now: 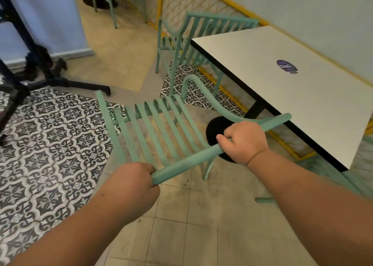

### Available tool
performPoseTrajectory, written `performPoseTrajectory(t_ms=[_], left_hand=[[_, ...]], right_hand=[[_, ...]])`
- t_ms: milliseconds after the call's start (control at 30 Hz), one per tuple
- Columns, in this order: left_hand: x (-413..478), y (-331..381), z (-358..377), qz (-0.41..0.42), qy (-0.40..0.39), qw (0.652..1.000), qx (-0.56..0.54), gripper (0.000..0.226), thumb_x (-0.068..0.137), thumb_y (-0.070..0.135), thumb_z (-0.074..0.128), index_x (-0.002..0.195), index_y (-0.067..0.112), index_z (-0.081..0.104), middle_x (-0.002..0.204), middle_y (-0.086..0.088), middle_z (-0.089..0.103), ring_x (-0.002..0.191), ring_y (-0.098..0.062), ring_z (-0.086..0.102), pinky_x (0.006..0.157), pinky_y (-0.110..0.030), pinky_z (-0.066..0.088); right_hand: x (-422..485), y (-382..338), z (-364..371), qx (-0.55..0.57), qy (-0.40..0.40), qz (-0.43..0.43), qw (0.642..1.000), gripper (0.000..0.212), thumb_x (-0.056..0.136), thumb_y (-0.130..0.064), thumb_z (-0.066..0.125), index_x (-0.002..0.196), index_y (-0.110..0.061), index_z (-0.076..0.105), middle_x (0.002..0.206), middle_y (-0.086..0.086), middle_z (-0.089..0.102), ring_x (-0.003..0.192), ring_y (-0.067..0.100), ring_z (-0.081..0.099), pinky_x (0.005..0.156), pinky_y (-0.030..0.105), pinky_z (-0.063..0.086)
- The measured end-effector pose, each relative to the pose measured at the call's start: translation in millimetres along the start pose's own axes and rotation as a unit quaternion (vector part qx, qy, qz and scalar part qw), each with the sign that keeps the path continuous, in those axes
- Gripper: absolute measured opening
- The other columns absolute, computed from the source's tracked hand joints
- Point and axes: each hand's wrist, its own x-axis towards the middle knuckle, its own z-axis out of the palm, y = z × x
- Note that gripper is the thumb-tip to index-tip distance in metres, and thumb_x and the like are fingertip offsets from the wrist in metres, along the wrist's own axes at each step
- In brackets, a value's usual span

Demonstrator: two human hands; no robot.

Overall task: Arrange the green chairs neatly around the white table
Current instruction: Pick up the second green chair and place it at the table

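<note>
Both sets of fingers curled tight round the top rail (187, 161) of the near green chair (161, 128); left hand (133, 183) at the rail's low end, right hand (245, 142) further up it; forearms reach in from below.

Chair sits just beside the white table (282, 88), near its long side by the black foot (217, 130); looks tilted; whether all legs touch the floor, cannot tell.

Rail's long axis runs lower left to upper right, its far end close to the table edge; seat front points away from the person, up and left, not at the table.

Judgement: swing the left end round until the rail lies parallel to the table edge; keep the arm clear of the top; match the second chair (201, 29) tucked at the far end.
</note>
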Motion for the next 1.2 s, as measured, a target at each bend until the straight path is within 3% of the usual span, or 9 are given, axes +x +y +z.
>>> performPoseTrajectory(t_ms=[133,367,467,633,933,1000,1100,1133,1200], left_hand=[[5,-4,-5,0.015,-0.001,1.000,0.007,0.008,0.088,0.021,0.059,0.082,0.026,0.062,0.073,0.004,0.061,0.064,-0.009,0.059,0.047,-0.019,0.039],[16,-40,-34,0.037,-0.017,0.999,0.030,0.011,0.083,0.021,0.062,0.089,0.025,0.071,0.076,0.005,0.064,0.069,-0.009,0.061,0.056,-0.024,0.048],[25,-53,-54,0.052,-0.036,0.997,0.049,0.012,0.083,0.016,0.065,0.083,0.027,0.068,0.073,0.006,0.064,0.066,-0.007,0.060,0.052,-0.019,0.042],[46,-70,-76,0.063,-0.044,0.994,0.080,0.020,0.081,0.013,0.067,0.074,0.031,0.062,0.071,0.007,0.064,0.064,-0.007,0.061,0.053,-0.017,0.042],[66,-80,-89,0.073,-0.025,0.992,0.103,0.014,0.081,0.013,0.065,0.087,0.024,0.072,0.075,0.003,0.068,0.069,-0.011,0.064,0.060,-0.024,0.054],[64,-77,-89,0.057,-0.041,0.991,0.116,0.015,0.082,0.017,0.065,0.091,0.027,0.072,0.076,0.005,0.068,0.070,-0.010,0.063,0.066,-0.026,0.057],[60,-64,-92,0.040,-0.048,0.963,0.263,0.019,0.081,0.040,0.063,0.100,0.037,0.068,0.087,0.011,0.064,0.086,-0.011,0.058,0.096,-0.040,0.051],[57,-56,-91,0.059,-0.026,0.949,0.310,0.030,0.078,0.052,0.060,0.105,0.041,0.065,0.095,0.012,0.061,0.095,-0.013,0.055,0.102,-0.045,0.045],[51,-29,-84,0.112,0.010,0.954,0.277,0.060,0.072,0.070,0.054,0.125,0.043,0.058,0.116,0.010,0.058,0.111,-0.017,0.051,0.103,-0.050,0.045]], right_hand=[[3,-5,-1,-0.001,-0.002,0.021,1.000,0.066,0.083,-0.059,0.018,0.054,-0.015,0.057,0.050,0.002,0.051,0.050,0.024,0.050,0.054,0.040,0.046],[-12,-37,-1,0.015,0.020,0.062,0.998,0.064,0.082,-0.059,0.016,0.050,-0.016,0.051,0.047,0.000,0.046,0.048,0.023,0.048,0.048,0.032,0.033],[-17,-57,-3,0.007,0.009,0.092,0.996,0.064,0.082,-0.060,0.014,0.051,-0.016,0.050,0.048,0.000,0.048,0.049,0.022,0.048,0.050,0.032,0.029],[-22,-85,-6,0.014,-0.015,0.145,0.989,0.068,0.080,-0.061,0.008,0.054,-0.017,0.053,0.051,0.000,0.052,0.051,0.022,0.051,0.050,0.032,0.033],[-17,-102,-8,0.031,-0.015,0.164,0.986,0.063,0.090,-0.061,0.018,0.055,-0.020,0.052,0.049,-0.003,0.051,0.051,0.020,0.052,0.051,0.031,0.035],[-19,-102,-9,0.032,-0.012,0.163,0.986,0.063,0.090,-0.061,0.018,0.055,-0.020,0.051,0.050,-0.003,0.051,0.052,0.020,0.052,0.051,0.031,0.033],[-18,-102,-10,0.024,-0.009,0.163,0.986,0.063,0.089,-0.061,0.016,0.056,-0.021,0.051,0.050,-0.003,0.051,0.053,0.019,0.051,0.052,0.031,0.031],[-18,-102,-10,0.020,-0.009,0.164,0.986,0.064,0.088,-0.061,0.014,0.056,-0.021,0.052,0.051,-0.003,0.052,0.053,0.019,0.051,0.052,0.031,0.032],[-18,-103,-9,0.015,-0.008,0.163,0.987,0.066,0.086,-0.062,0.010,0.057,-0.021,0.052,0.051,-0.003,0.053,0.053,0.018,0.051,0.052,0.031,0.032]])
